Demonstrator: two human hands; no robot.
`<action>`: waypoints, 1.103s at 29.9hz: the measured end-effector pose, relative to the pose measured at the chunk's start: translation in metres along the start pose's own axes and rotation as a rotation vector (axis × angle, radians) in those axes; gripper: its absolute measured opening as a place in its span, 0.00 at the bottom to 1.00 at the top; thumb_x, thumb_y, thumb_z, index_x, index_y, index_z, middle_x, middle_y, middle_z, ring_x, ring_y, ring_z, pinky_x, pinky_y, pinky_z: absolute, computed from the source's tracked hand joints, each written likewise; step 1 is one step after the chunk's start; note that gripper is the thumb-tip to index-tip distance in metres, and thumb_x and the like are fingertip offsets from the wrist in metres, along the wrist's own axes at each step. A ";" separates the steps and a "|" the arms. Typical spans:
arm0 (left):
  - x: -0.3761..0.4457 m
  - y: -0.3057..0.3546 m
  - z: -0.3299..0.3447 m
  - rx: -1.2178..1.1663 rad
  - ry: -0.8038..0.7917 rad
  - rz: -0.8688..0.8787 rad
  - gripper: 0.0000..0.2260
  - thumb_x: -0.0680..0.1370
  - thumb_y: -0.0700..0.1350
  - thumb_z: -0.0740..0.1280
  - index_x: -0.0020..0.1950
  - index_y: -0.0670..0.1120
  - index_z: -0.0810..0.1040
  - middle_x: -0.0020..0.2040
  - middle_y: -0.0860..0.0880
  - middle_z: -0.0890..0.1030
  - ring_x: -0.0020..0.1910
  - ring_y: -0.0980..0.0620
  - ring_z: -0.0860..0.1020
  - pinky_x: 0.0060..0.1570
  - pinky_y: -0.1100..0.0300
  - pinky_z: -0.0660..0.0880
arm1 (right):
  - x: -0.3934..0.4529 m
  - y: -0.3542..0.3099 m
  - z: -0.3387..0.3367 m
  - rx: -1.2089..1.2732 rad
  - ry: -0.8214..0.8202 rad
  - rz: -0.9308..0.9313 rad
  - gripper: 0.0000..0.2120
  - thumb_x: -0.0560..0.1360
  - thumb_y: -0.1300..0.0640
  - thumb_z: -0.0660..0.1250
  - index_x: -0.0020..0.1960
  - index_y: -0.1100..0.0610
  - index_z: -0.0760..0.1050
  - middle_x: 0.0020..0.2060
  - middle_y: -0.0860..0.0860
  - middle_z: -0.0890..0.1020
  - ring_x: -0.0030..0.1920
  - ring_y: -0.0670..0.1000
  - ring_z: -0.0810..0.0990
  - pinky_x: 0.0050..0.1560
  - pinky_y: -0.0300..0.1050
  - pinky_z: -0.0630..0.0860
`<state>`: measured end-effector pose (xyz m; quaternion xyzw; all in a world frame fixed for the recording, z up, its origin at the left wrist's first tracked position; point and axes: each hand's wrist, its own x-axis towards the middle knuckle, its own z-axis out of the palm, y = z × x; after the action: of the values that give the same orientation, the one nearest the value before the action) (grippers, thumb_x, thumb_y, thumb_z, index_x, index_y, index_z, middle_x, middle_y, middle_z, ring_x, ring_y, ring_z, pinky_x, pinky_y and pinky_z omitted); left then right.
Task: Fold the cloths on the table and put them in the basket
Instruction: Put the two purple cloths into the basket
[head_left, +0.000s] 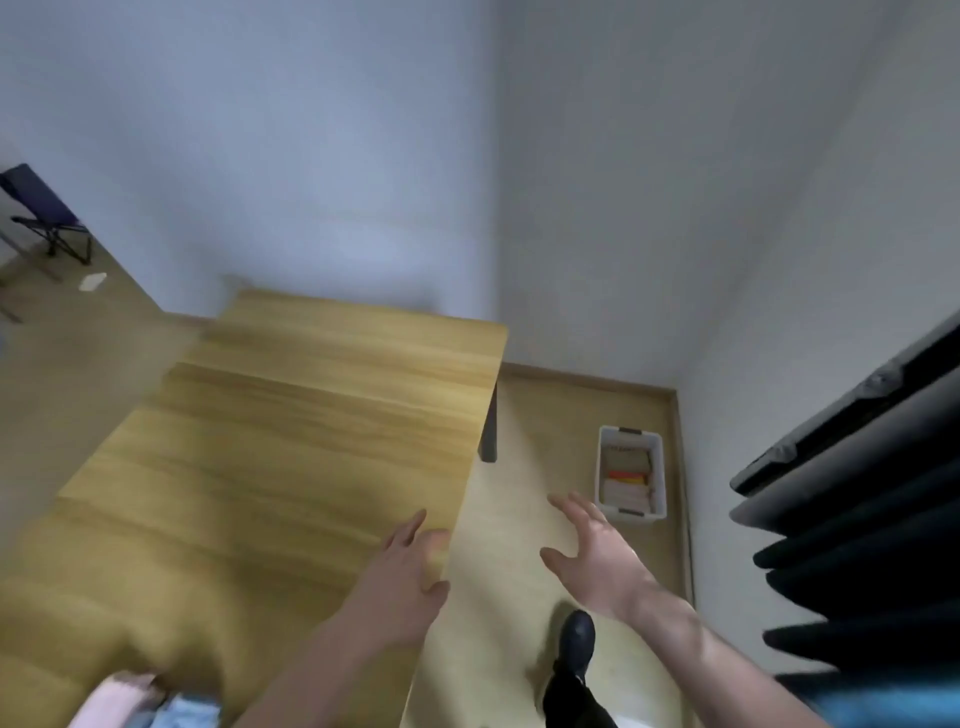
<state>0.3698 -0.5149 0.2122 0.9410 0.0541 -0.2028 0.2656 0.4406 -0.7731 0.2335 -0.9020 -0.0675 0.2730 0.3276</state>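
Note:
A white basket (658, 467) stands on the floor to the right of the wooden table (291, 441), near the corner, with folded cloths inside in beige, orange and pink. Pink cloth (117, 699) and light blue cloth (189, 712) lie at the table's near edge, bottom left. My left hand (410, 571) hovers over the table's right edge, fingers straight, holding nothing. My right hand (597, 551) is spread open over the floor, just short of the basket, empty.
White walls meet in a corner behind the basket. A dark table leg (488, 431) stands left of the basket. Dark slatted furniture (857, 519) fills the right side. My shoe (576, 636) is on the floor. A folding chair (49, 213) stands far left.

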 end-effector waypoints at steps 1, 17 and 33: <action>-0.030 -0.009 0.006 0.003 -0.008 -0.024 0.27 0.77 0.51 0.65 0.76 0.59 0.65 0.82 0.52 0.53 0.81 0.48 0.54 0.76 0.53 0.60 | -0.025 -0.006 0.018 -0.029 -0.023 0.002 0.33 0.80 0.49 0.66 0.81 0.44 0.56 0.81 0.44 0.53 0.79 0.48 0.58 0.73 0.40 0.61; -0.292 -0.083 0.114 -0.090 0.165 -0.191 0.23 0.78 0.52 0.68 0.73 0.59 0.69 0.80 0.55 0.60 0.77 0.50 0.63 0.74 0.58 0.62 | -0.223 -0.001 0.148 -0.116 -0.149 -0.188 0.30 0.81 0.50 0.65 0.80 0.45 0.59 0.80 0.44 0.57 0.78 0.45 0.61 0.70 0.33 0.58; -0.434 -0.192 0.118 -0.144 0.170 -0.258 0.22 0.78 0.48 0.71 0.71 0.55 0.72 0.70 0.61 0.65 0.72 0.57 0.67 0.70 0.63 0.62 | -0.298 -0.035 0.295 -0.094 -0.265 -0.154 0.31 0.79 0.51 0.66 0.80 0.50 0.60 0.78 0.47 0.62 0.75 0.49 0.66 0.70 0.36 0.63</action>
<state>-0.1082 -0.4105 0.2069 0.9187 0.2109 -0.1503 0.2984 0.0337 -0.6717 0.2012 -0.8645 -0.1918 0.3603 0.2932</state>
